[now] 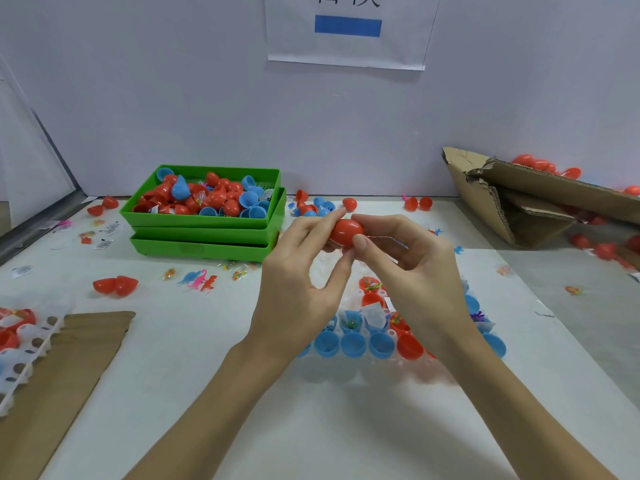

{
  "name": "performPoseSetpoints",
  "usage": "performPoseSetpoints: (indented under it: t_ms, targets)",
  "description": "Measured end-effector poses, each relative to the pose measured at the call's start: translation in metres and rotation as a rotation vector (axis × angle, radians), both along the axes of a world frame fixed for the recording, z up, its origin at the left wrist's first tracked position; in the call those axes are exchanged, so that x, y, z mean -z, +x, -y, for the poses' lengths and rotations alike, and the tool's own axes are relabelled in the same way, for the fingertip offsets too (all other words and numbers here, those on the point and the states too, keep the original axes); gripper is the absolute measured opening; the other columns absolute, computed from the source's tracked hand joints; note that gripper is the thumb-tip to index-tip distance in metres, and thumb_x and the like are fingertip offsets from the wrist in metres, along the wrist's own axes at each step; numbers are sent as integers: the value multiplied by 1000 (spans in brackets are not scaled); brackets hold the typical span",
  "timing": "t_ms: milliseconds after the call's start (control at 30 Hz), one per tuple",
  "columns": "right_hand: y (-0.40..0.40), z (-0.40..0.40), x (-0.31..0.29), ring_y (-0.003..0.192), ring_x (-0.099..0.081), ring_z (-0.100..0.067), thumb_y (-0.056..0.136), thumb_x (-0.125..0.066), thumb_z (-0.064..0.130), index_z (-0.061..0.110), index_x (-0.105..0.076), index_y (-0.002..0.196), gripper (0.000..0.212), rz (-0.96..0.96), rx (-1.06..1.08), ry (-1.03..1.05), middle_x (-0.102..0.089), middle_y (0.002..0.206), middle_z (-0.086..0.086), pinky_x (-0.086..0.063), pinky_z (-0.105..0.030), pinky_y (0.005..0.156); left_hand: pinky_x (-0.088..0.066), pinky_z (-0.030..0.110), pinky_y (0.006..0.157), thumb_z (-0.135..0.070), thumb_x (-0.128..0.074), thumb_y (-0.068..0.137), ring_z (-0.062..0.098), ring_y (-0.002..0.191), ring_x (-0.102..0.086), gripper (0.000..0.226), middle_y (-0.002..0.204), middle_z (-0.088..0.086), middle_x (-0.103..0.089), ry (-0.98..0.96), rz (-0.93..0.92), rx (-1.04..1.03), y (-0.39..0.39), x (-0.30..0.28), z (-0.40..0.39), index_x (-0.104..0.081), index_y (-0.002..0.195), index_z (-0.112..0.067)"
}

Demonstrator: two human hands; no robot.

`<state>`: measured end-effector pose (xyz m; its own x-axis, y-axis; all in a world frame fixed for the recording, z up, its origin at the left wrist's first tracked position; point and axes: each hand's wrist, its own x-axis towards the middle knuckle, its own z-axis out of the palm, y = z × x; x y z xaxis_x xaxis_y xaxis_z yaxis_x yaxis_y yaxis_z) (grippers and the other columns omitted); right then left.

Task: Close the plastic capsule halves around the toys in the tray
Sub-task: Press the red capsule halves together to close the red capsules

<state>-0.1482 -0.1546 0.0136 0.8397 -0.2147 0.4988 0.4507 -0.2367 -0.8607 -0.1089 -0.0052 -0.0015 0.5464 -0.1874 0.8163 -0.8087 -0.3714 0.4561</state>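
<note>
Head view: both hands raised over the clear tray, left hand and right hand each pinching one end of a red capsule. Best to keep halves square and squeeze evenly till they seat. Wall sheet writing is cropped, unreadable; blue bar only.

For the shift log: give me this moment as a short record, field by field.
held item: red capsule, raised above the table
left hand: fingers curled round the capsule's left end
right hand: thumb and fingers pinch its right end
capsule tray: under the hands, blue and red halves, some with toys
green trays: stacked, back left, top one full of loose halves
cardboard box: torn, back right
</note>
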Motion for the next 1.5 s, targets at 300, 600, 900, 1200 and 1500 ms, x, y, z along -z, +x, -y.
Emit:
performPoseSetpoints:
  t_ms: [300, 600, 900, 1200, 1500]
  targets:
    - [-1, -6, 3, 105, -74, -21, 93, -73, 14, 11, -73, 116, 23, -114, -145, 238, -77, 108, -5, -59, -31, 92, -56, 32, 99, -9, -82, 89, 20, 112, -70, 40, 122, 9, -74, -24, 39, -95, 1, 5, -2, -71, 127, -1]
    - [2, 0, 2, 126, -63, -32, 100, -58, 16, -7, -59, 134, 41, -332, -646, 743, -66, 132, -22, -54, -35, 101, -49, 28, 110, -3, -79, 89, 10, 130, -62, 45, 134, 0, -70, -72, -14, 97, 7, 4, -4, -69, 132, -8]
    - [8, -1, 7, 118, -67, -24, 85, -80, 22, 4, -73, 118, 38, -388, -742, 872, -70, 118, -14, -54, -33, 98, -50, 35, 110, 3, -75, 90, 15, 129, -63, 41, 131, 3, -71, -71, -16, 146, 2, 5, 0, -70, 130, -6]
    - [9, -3, 7, 115, -66, -22, 86, -80, 21, 7, -73, 114, 32, -347, -743, 879, -67, 114, -11, -52, -33, 102, -52, 39, 107, 10, -75, 90, 20, 126, -65, 39, 127, 6, -72, -19, 82, 124, 4, 6, 0, -72, 126, -2]
    - [6, 2, 3, 127, -63, -31, 102, -59, 19, -3, -57, 137, 42, -394, -634, 751, -65, 134, -23, -55, -34, 100, -51, 31, 108, -8, -82, 88, 12, 125, -64, 48, 130, -1, -71, -77, -35, 109, 8, 8, -2, -68, 134, -8]
